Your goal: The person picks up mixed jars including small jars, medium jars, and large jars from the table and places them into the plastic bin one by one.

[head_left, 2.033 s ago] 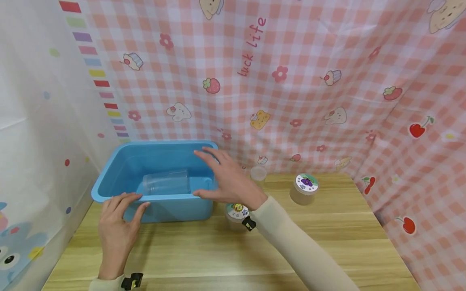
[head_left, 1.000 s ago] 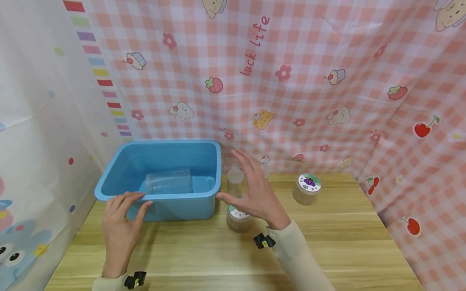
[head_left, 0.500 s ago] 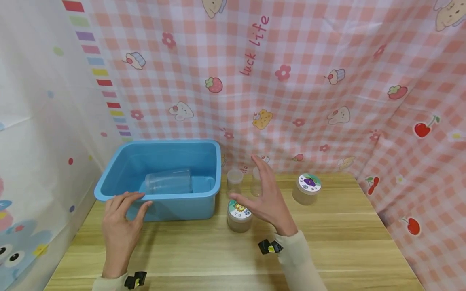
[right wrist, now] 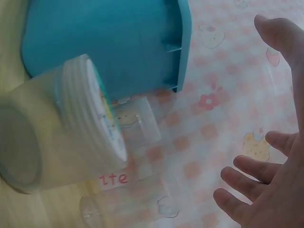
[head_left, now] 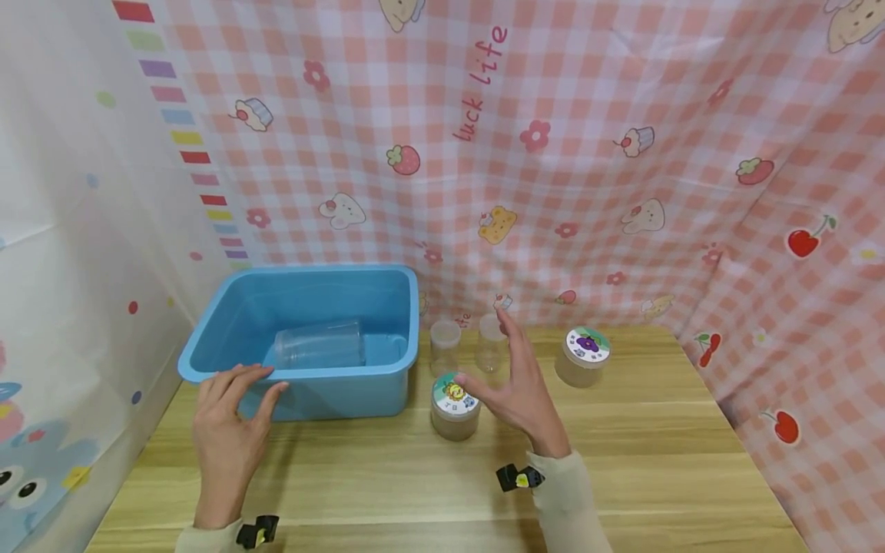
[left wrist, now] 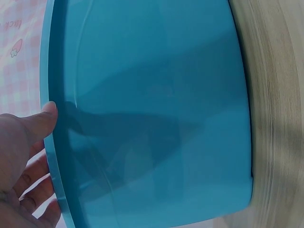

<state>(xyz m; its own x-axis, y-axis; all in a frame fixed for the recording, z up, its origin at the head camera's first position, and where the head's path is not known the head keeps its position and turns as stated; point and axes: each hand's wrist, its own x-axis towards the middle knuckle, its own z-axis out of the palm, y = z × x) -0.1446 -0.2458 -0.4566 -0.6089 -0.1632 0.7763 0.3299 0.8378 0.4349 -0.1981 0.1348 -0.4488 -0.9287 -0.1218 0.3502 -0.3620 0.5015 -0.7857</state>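
A blue plastic tub [head_left: 339, 395] stands at the left, with a clear plastic cup [head_left: 321, 346] lying on its side inside. My left hand [head_left: 231, 430] grips the tub's near rim, thumb outside and fingers over the edge; the left wrist view shows the same hold on the rim [left wrist: 50, 156]. My right hand [head_left: 515, 392] is open above the table with nothing in it, its fingers spread. Close to its thumb is a jar with a sunflower lid [head_left: 455, 411]. Two small clear bottles, one left [head_left: 445, 349] and one right [head_left: 490, 353], stand behind that jar.
Another jar, with a purple-pictured lid [head_left: 582, 361], stands further right. A wood-grain table [head_left: 387, 491] carries everything. Behind it hangs a pink checked cloth [head_left: 442, 207], and a white cloth [head_left: 76, 230] hangs at the left.
My right hand has moved from above the tub's right end to the right, past the sunflower-lid jar, bringing both bottles into view. The left hand keeps its hold on the rim.
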